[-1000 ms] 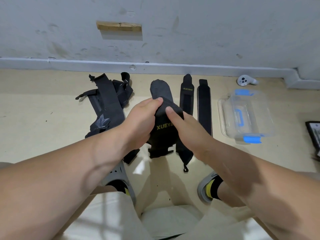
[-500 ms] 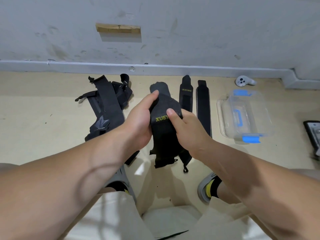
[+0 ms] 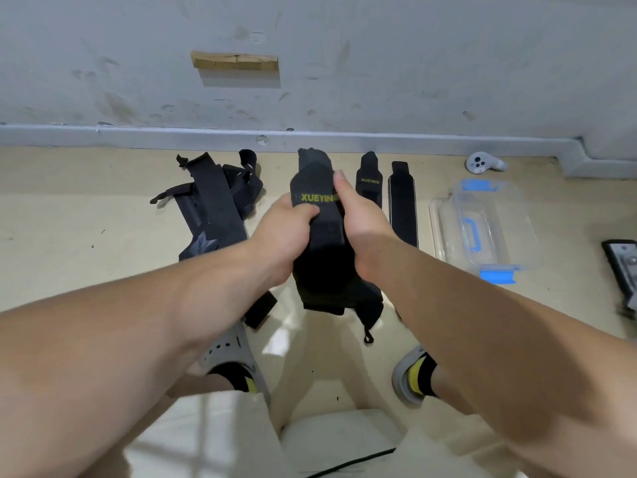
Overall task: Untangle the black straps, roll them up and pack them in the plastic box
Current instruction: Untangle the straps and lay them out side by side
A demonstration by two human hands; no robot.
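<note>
I hold a black strap (image 3: 322, 243) with yellow lettering upright above the floor. My left hand (image 3: 284, 232) grips its left edge just under the lettering, and my right hand (image 3: 358, 219) grips its right edge, thumb against the lettering. A tangled heap of black straps (image 3: 215, 205) lies on the floor to the left. Two straps lie flat and straight to the right, one with yellow lettering (image 3: 369, 182), one plain (image 3: 402, 205). The clear plastic box (image 3: 482, 225) with blue clips sits further right.
A white controller (image 3: 484, 163) lies by the grey skirting at the back right. A dark device (image 3: 624, 267) sits at the right edge. My two feet in grey sandals (image 3: 238, 360) stand below the strap, and a pale seat is under me.
Both hands have lifted the strap and shifted along it. The lettering now shows in full above my left fingers, and the strap hangs longer below my hands.
</note>
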